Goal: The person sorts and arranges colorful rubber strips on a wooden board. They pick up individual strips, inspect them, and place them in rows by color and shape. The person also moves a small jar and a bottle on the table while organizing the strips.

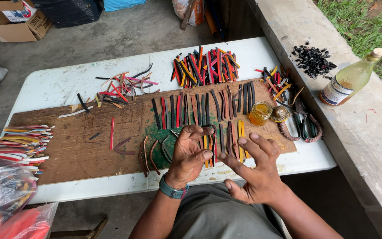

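Observation:
My left hand (pixel 190 155) hovers over the near edge of a brown wooden board (pixel 67 150), fingers curled, with thumb and fingertips close together; whether it pinches a strip I cannot tell. My right hand (pixel 255 170) is beside it, palm up, fingers spread, holding nothing. Under and between the hands lie black, orange and red rubber strips (pixel 208 148). A row of dark and red strips (pixel 200 108) lies across the board farther out. A small open jar of amber liquid (pixel 260 113) stands at the board's right end.
The board rests on a white folding table (pixel 58 84). A pile of coloured strips (pixel 206 66) lies at the back, curled offcuts (pixel 122 88) left of it, stacked strips (pixel 21 144) far left. A glass bottle (pixel 350 79) and black bits (pixel 312 59) sit on the concrete ledge.

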